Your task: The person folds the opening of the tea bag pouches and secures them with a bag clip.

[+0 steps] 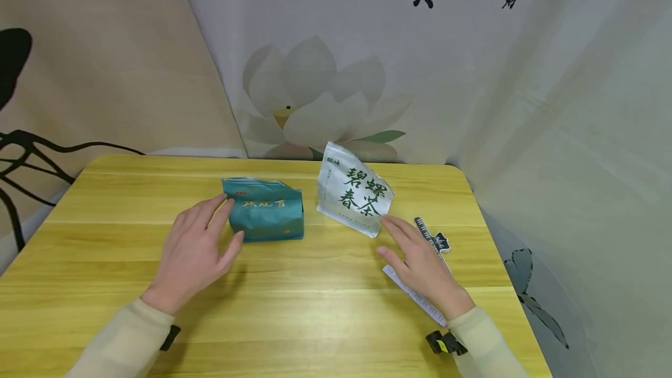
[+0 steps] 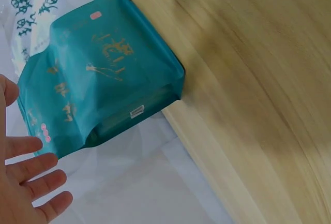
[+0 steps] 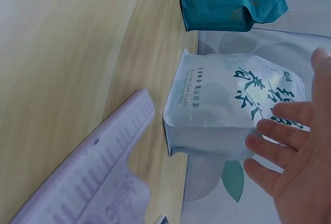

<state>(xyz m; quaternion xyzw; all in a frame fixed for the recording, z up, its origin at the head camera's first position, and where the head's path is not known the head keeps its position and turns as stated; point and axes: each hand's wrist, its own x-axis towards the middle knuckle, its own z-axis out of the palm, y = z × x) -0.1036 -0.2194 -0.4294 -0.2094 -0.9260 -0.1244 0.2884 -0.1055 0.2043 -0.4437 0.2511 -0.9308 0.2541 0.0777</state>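
Observation:
A teal tea pouch (image 1: 266,214) with gold writing stands on the table, left of the middle. My left hand (image 1: 195,245) is at its left side, fingers spread loosely, the fingertips right by its edge; the left wrist view shows the hand (image 2: 28,180) gripping nothing. To the right, a white tea pouch (image 1: 353,191) with large green characters stands slightly turned, its top leaning. My right hand (image 1: 422,264) reaches toward its lower right corner with relaxed fingers, and in the right wrist view the fingers (image 3: 282,136) overlap the pouch's side.
Beneath the right hand lie a pale lilac ruler (image 1: 415,296) and a black-and-white ruler (image 1: 426,232) with a cartoon-shaped piece. A printed curtain (image 1: 472,74) hangs behind the wooden table (image 1: 294,319). Black cables (image 1: 31,162) run by the table's left back corner.

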